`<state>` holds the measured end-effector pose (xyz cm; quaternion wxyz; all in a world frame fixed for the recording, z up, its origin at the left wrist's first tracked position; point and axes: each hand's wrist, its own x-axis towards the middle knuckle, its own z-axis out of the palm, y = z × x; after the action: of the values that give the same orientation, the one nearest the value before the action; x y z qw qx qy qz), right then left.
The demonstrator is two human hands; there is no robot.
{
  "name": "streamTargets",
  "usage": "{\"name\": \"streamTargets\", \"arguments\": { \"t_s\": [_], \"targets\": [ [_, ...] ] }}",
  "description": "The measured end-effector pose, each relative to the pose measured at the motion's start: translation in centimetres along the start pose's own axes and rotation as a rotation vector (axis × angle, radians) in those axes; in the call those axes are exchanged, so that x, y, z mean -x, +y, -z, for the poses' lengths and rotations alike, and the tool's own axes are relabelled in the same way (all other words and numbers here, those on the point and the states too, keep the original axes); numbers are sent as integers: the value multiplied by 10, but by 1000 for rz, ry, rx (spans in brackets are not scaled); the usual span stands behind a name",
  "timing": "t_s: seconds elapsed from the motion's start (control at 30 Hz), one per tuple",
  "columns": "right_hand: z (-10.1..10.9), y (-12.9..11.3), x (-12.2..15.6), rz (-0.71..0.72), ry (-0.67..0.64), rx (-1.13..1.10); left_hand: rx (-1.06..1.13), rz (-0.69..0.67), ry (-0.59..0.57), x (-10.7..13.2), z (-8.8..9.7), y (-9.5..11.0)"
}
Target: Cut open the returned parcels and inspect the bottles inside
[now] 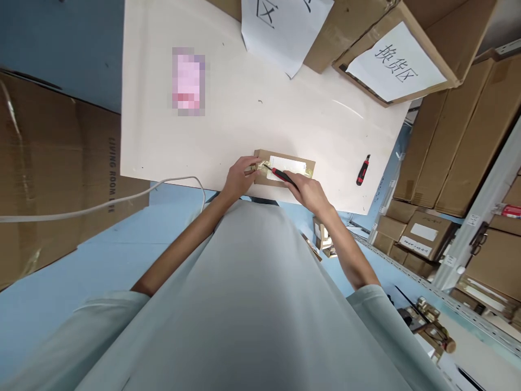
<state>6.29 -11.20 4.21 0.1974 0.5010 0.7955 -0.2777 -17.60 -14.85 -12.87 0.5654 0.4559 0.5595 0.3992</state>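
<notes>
Head view, looking down past a pale grey shirt: small flat brown cardboard parcel (285, 169) with a white label, lying near the front edge of the pale white tabletop (228, 108). Left hand (240, 176) pinched on the parcel's left end, fingers closed on a strip of shiny yellowish tape (260, 166) and pulling it taut. Right hand (306, 190) wrapped shut around a red-and-black utility knife (280, 174), tip aimed leftward along the tape seam toward the left fingers. Best done, by the look of it, with a shallow blade, riding only through the tape and not into the contents; a stroke kept short and slow, since the tip points at the holding fingers; left fingers better shifted off the cutting line, pressing the parcel flat from the side. Second red-and-black knife (363, 170) lying well apart to the right on the table, white cable (101, 203) curling off the left edge, large cardboard boxes with paper signs (396, 65) at the far corner.
</notes>
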Motion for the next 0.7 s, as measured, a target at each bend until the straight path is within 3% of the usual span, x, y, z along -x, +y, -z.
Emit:
{"name": "streamTargets", "arguments": {
  "t_s": [0.17, 0.4, 0.7],
  "targets": [
    [19, -22, -16, 1, -160, 204, 13, -17, -17, -2, -1, -4],
    [26, -25, -20, -1, -217, 348, 16, -30, -30, -4, -2, -3],
    [35, -29, -27, 99, -307, 493, -8, -12, -9, 0, -2, -2]
  ]
}}
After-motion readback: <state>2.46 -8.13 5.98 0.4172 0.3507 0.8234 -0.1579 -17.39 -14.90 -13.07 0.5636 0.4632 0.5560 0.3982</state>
